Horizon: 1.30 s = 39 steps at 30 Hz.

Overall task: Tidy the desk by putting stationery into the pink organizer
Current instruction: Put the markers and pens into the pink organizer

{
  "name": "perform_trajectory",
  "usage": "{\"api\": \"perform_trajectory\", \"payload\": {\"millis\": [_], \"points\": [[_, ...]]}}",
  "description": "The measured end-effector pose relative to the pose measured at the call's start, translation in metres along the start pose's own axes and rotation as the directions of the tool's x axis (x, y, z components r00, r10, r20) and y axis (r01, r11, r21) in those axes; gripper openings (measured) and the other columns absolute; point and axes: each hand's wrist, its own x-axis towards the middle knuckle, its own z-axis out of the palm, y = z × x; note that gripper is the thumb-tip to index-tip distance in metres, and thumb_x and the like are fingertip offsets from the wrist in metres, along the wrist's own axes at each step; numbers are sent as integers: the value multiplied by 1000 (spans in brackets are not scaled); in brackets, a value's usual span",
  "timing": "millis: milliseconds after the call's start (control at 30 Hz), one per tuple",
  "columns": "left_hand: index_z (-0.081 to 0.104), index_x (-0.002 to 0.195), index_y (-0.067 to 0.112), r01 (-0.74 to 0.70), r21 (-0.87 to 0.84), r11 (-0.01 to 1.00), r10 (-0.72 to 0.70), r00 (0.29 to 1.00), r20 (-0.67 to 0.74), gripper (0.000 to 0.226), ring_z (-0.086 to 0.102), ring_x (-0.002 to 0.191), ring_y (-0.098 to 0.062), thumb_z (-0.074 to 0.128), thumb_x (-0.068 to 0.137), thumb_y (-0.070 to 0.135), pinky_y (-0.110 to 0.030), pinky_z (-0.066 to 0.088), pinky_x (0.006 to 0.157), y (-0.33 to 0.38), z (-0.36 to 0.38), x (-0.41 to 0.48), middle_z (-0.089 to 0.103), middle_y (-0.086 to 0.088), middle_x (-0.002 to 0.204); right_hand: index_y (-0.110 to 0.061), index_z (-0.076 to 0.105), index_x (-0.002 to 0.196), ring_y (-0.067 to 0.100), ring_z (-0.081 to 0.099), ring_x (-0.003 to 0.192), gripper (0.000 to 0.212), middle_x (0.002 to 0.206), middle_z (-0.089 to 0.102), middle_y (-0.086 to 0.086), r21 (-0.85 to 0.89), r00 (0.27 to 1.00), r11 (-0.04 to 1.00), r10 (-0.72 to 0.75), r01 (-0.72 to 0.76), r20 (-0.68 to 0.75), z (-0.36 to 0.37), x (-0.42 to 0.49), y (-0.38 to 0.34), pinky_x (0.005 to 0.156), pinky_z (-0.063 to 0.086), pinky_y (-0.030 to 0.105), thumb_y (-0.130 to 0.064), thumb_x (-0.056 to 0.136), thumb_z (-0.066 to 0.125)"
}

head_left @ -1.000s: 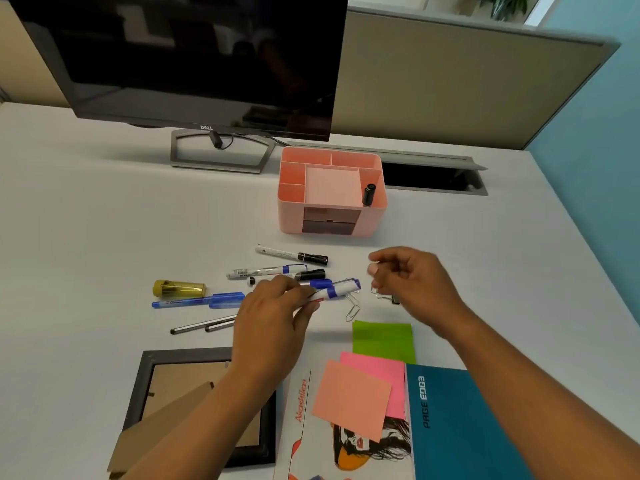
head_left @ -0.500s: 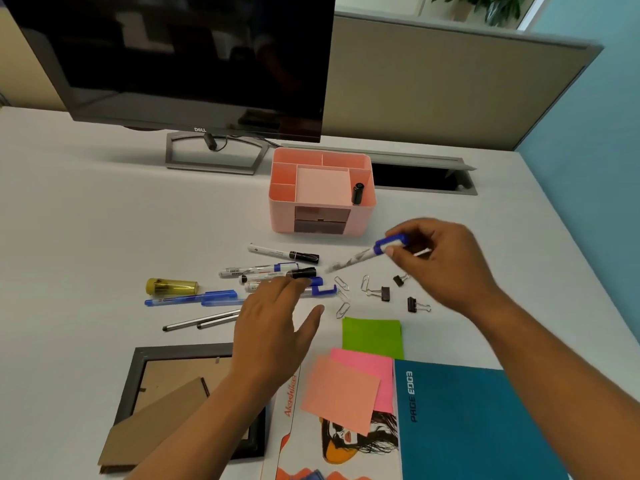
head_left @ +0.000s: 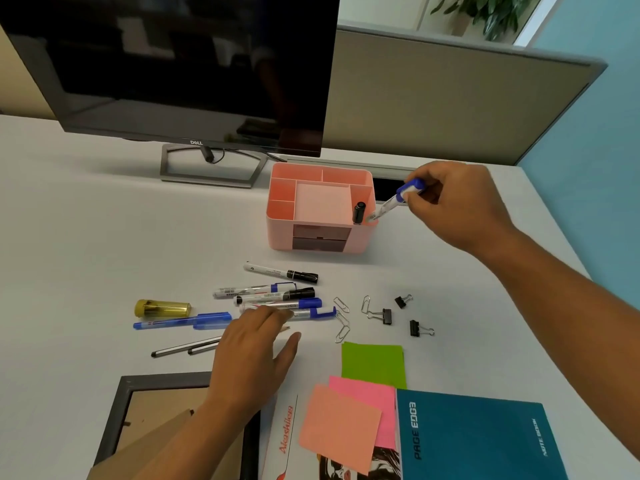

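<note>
Pink organizer [head_left: 360, 241] sits far centre on the desk [head_left: 104, 237], nearer than the monitor [head_left: 173, 64]. Left hand [head_left: 252, 355] lies flat, fingers straight, fingertips on the loose markers [head_left: 263, 292]. Right hand [head_left: 453, 206] pinches a blue-capped marker [head_left: 394, 200], its tip at the organizer's right compartment rim, beside a black marker [head_left: 359, 213].

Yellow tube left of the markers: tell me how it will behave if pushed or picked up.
The yellow tube lies on its round side on the smooth desk, so a push would probably roll it. It looks like translucent hard plastic, likely stiff and light.
</note>
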Motion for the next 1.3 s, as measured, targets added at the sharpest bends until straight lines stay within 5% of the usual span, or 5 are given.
{"api": "perform_trajectory", "payload": {"millis": [500, 733, 900, 1133, 1300], "points": [[63, 111, 21, 20, -12, 1000, -20, 1000, 22, 40, 65, 88, -20, 79, 75, 30, -35, 54, 75, -12, 11, 24, 68, 1, 102, -24, 67, 108, 15, 62, 76, 21, 101, 70, -2, -145, 963, 989, 50, -11, 266, 71, 20, 8, 72, 53, 30, -29, 87, 67], [64, 109, 21, 13, -4, 1000, -12, 998, 63, 35, 63, 85, -17, 76, 78, 32, -30, 51, 72, -10, 14, 27, 67, 3, 98, -25, 60, 122, 10, 61, 79, 44, 106, 68, -8, 23, 962, 985, 159, -168, 222, 64, 6, 12, 79, 56, 32, -20, 82, 76], [69, 102, 20, -57, 42, 998, 51, 992, 117, 28, 60, 77, -15, 77, 75, 23, -28, 49, 66, -7, 12, 35, 64, 5, 90, -23, 64, 110, -1, 60, 63, 35, 82, 69, -11, 269, 945, 907, 305, -325, 116, 61, -47, 10, 64, 46, 9, -18, 79, 78], [66, 110, 22, -73, 115, 991, 49, 979, 196, 24, 57, 90, -16, 63, 86, 25, -31, 48, 77, -5, 13, 40, 62, 4, 102, -27, 67, 97, 5, 62, 57, 23, 68, 68, -10, 335, 843, 804, 343, -491, 414, 90, -136, -10, 66, 56, 29, -18, 78, 78], [63, 109, 21, -96, 163, 982, 63, 979, 194, 22, 55, 89, -16, 56, 90, 27, -30, 46, 77, -3, 13, 43, 61, 3, 102, -30, 67, 93, 4, 63, 61, 18, 69, 67, -9, 365, 812, 777, 300, -512, 500, 102, -162, -25, 61, 52, 21, -18, 82, 74]]}}
